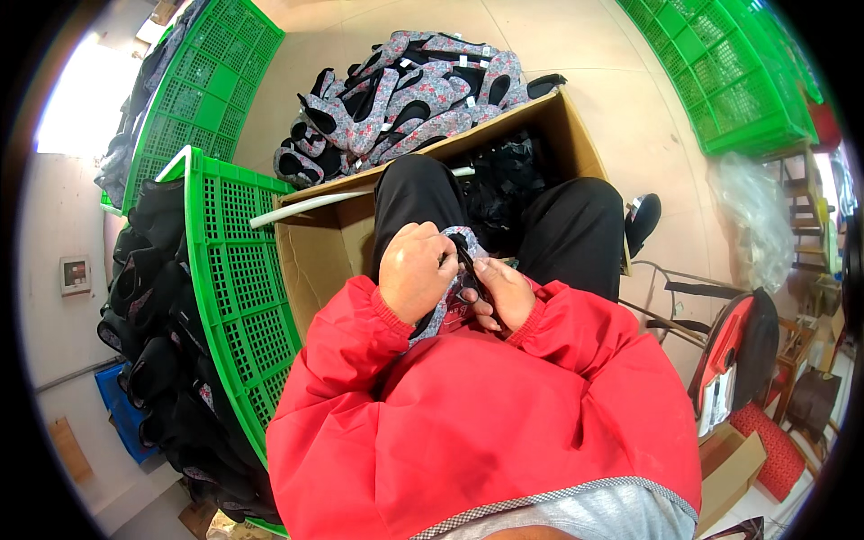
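Observation:
Over my lap, my left hand and my right hand are both closed on a grey floral fabric shoe with black edging. The fingers of both hands pinch its black edge between them, and much of the shoe is hidden by the hands and the red sleeves. Beyond my knees lies a heap of similar floral shoes with black openings and small white tags. Between my legs stands an open cardboard box with black plastic-like material inside.
A white tube lies across the box. Close at my left stands a green crate beside dark shoe-like pieces. More green crates stand far left and far right. At right are a clear plastic bag and a red-and-black chair back.

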{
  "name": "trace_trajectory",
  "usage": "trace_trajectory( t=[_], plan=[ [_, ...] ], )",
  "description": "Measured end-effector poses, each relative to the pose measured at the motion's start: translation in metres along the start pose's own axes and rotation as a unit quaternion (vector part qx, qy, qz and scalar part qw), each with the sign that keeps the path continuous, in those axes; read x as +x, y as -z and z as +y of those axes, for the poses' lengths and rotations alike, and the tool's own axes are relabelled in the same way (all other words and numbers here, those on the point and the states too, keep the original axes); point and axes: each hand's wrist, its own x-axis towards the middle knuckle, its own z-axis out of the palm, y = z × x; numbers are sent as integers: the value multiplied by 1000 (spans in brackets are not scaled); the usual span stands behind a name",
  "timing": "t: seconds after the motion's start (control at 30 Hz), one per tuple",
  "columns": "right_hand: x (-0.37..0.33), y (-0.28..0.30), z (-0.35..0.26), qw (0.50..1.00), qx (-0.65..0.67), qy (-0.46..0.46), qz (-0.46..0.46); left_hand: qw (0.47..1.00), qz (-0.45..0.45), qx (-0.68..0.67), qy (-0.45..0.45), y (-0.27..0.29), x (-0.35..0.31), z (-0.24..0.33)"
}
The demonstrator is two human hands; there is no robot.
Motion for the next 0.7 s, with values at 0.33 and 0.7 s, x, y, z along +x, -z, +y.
trace_trajectory(
  t=[0.33,0.7],
  plan=[
    [4,5,5,1000,11,1,10,999,36,-27,-23,-2,1,-3],
    [3,26,9,990,12,142,-17,974,164,155,30,32,15,-34]
  ],
)
